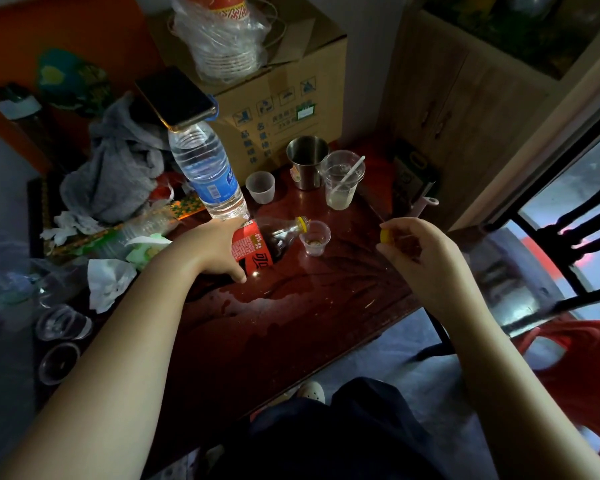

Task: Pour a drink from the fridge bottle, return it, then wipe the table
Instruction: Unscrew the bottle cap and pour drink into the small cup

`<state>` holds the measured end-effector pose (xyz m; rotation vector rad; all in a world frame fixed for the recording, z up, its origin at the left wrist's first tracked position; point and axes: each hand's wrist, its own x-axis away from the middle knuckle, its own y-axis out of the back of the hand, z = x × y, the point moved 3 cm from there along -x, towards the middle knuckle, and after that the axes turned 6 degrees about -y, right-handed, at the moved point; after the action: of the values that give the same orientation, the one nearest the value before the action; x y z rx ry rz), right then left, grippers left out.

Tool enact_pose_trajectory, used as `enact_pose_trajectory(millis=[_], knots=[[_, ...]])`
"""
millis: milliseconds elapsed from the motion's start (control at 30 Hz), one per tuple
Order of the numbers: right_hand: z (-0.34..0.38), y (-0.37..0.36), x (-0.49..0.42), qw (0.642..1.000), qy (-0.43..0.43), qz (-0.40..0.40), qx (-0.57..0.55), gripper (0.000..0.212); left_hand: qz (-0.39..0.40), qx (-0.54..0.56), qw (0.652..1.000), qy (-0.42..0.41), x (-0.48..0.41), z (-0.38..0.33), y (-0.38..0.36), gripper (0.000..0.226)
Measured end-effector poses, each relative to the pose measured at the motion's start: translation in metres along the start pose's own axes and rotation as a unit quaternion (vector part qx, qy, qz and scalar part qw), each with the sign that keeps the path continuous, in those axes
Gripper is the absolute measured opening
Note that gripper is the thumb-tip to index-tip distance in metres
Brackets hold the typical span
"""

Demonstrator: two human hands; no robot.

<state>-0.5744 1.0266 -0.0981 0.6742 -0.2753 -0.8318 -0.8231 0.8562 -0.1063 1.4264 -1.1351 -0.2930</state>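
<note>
— Dark red tabletop (291, 323), wet in patches, fills the middle of the frame, with clutter heaped along its left side.
— Where's the bottle?
— Centre of the frame. My left hand (219, 251) is wrapped round the cola bottle (267, 244) at its red label, fingers curled under it.
— Which way does it lie?
— Tipped well over, its long axis running from lower left to upper right. The base is hidden behind my hand. The mouth sits at the left rim of the small clear cup (315, 239).
— And the other hand?
— My right hand (416, 258) hangs at centre right, apart from the cup, pinching the yellow cap (384, 236).
— Much in the cup?
— Only a little at the bottom, so I judge the pour barely begun.
— What does the next move hang on?
— Keeping the mouth over that rim as I tip further. Whether the neck touches the cup, I can't tell, and a nudge rightward could topple it. The cap is to the right of the mouth, so my right hand is nearer for closing.
</note>
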Motion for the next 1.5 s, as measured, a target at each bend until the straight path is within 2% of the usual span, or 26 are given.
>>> enact_pose_trajectory(millis=[700, 1500], knots=[[-0.003, 0.002, -0.003, 1.0, -0.003, 0.001, 0.0, 0.029, 0.015, -0.018, 1.0, 0.011, -0.01, 0.003, -0.001, 0.117], [-0.005, 0.0, -0.006, 1.0, -0.006, 0.005, -0.005, 0.027, 0.022, -0.018, 0.999, 0.023, -0.011, 0.009, -0.003, 0.115]])
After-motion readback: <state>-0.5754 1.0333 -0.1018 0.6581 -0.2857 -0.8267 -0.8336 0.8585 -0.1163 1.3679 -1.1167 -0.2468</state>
